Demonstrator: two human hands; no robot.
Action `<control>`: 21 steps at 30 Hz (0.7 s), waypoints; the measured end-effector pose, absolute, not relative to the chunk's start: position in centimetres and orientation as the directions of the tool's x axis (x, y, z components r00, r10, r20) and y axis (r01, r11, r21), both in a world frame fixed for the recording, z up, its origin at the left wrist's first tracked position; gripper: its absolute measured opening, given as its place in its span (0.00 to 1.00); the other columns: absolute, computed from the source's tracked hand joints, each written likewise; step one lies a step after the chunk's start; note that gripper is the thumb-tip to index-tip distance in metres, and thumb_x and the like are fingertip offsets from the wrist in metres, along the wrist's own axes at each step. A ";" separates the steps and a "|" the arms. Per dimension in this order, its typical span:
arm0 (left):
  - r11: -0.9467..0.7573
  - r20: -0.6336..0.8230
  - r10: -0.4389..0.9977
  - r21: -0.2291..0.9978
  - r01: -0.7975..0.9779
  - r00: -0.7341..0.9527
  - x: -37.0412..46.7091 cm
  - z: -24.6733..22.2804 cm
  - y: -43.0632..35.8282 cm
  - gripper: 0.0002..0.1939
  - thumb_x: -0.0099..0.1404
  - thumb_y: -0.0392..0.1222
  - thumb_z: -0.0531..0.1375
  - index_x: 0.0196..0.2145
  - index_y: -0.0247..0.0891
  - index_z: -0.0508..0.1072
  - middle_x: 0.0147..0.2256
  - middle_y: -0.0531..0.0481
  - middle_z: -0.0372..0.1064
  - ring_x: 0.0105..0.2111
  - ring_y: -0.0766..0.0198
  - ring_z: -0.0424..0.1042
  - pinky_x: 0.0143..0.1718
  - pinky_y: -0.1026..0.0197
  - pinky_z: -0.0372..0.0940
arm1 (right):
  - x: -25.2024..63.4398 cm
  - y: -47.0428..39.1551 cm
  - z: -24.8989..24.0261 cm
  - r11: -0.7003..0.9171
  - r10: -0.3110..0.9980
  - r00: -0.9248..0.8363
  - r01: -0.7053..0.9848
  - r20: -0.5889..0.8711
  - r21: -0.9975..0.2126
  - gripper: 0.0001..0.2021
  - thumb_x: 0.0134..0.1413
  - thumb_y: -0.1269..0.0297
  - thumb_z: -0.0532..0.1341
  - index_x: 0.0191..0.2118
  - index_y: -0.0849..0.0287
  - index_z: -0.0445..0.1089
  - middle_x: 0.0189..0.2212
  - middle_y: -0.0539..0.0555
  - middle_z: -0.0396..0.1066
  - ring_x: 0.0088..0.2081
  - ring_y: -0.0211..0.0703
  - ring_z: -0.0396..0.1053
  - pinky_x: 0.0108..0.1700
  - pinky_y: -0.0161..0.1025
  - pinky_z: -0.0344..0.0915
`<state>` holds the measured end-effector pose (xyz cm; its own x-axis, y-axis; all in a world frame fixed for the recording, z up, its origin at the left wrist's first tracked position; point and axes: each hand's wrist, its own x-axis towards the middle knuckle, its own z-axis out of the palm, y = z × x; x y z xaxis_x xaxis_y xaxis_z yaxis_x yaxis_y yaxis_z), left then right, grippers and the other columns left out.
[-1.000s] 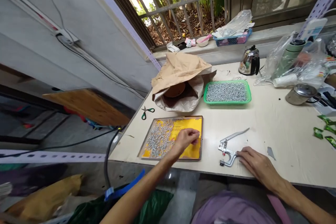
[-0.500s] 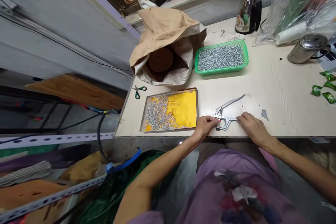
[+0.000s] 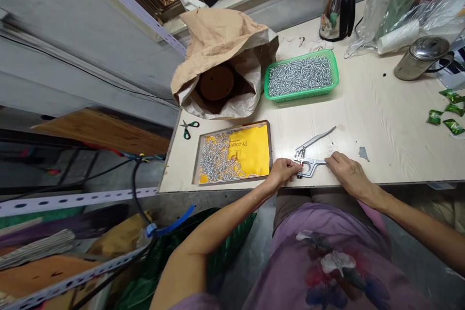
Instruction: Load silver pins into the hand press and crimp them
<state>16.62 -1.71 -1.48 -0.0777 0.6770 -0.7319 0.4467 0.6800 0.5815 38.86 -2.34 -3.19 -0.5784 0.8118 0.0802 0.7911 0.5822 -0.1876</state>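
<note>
Silver hand pliers (image 3: pixel 309 166) with a coil spring between the handles lie on the table near its front edge, one handle swung out to the far right. My right hand (image 3: pixel 347 174) grips the end of the near handle. My left hand (image 3: pixel 285 170) is closed in a pinch at the head of the pliers, beside a small red part. What the left fingertips hold is too small to make out. Just left of this hand lies a shallow tray (image 3: pixel 270 150) lined with yellow card, with many small silver metal pieces (image 3: pixel 218 159) heaped in its left half.
Behind the tray an open brown paper sack (image 3: pixel 225 34) slumps beside a green basket (image 3: pixel 336 77) full of similar metal pieces. Small scissors (image 3: pixel 189 128) lie at the left edge. A kettle (image 3: pixel 337 5), a lidded metal cup (image 3: pixel 421 58) and green wrapped packets (image 3: pixel 454 126) stand or lie farther right.
The whole view has shifted slightly. Both hands stay at the pliers, with the left fingers barely moved at the head and the right still on the handle.
</note>
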 end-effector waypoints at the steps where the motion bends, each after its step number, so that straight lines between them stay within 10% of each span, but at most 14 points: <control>1: 0.661 -0.722 0.688 0.579 0.477 -0.077 16.6 -1.4 -1.6 0.11 0.59 0.43 0.64 0.25 0.32 0.74 0.12 0.60 0.57 0.12 0.74 0.52 0.16 0.68 0.47 | 38.8 -2.3 -3.2 0.583 0.811 -0.579 0.790 0.079 -0.191 0.13 0.61 0.78 0.50 0.37 0.58 0.69 0.34 0.57 0.69 0.37 0.43 0.65 0.31 0.37 0.57; 14: 0.656 -0.739 0.672 0.569 0.496 -0.042 16.3 -1.9 -1.6 0.09 0.59 0.40 0.63 0.24 0.32 0.74 0.11 0.61 0.54 0.12 0.74 0.53 0.16 0.68 0.49 | 38.9 -1.1 -2.6 0.596 0.794 -0.606 0.767 0.035 -0.237 0.07 0.63 0.66 0.55 0.42 0.60 0.69 0.45 0.62 0.70 0.43 0.48 0.66 0.37 0.40 0.62; 21: 0.665 -0.743 0.667 0.564 0.490 -0.049 16.2 -2.4 -1.5 0.11 0.57 0.43 0.65 0.25 0.32 0.74 0.11 0.61 0.54 0.11 0.75 0.52 0.15 0.69 0.47 | 38.9 4.6 -2.8 0.718 0.682 -0.731 0.664 0.021 -0.208 0.42 0.47 0.42 0.65 0.62 0.63 0.57 0.59 0.69 0.62 0.60 0.65 0.56 0.53 0.54 0.58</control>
